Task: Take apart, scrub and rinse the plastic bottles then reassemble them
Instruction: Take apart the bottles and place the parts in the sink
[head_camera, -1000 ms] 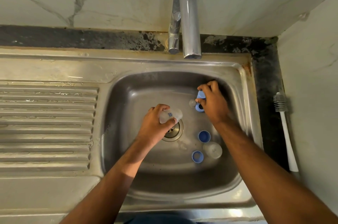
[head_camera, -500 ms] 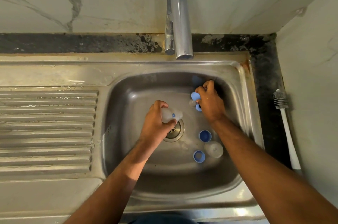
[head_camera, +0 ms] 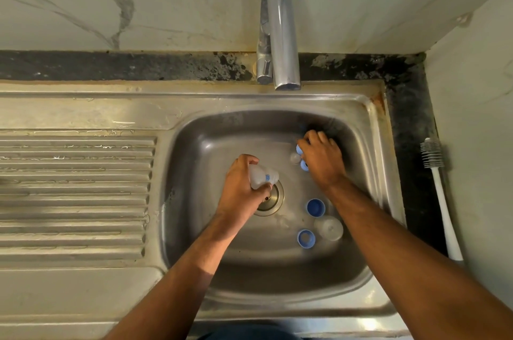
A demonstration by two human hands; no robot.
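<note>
My left hand (head_camera: 241, 189) grips a small translucent plastic bottle (head_camera: 263, 176) over the drain (head_camera: 273, 199) of the steel sink (head_camera: 369, 200). My right hand (head_camera: 322, 157) is at the back right of the basin, fingers curled round a blue cap piece (head_camera: 299, 149). A second blue ring (head_camera: 304, 165) and a small clear part (head_camera: 294, 157) lie beside it, against its thumb side. On the basin floor lie a blue cap (head_camera: 316, 207), a blue ring (head_camera: 306, 239) and a clear dome cover (head_camera: 329, 228).
The chrome tap (head_camera: 280, 34) arches over the back edge of the sink; no water runs. A ribbed draining board (head_camera: 75, 195) fills the left. A white bottle brush (head_camera: 441, 200) lies on the dark counter strip at the right, next to the wall.
My right hand with the blue piece has shifted slightly toward the back right of the basin. My left hand keeps the bottle over the drain. The camera has tilted a little.
</note>
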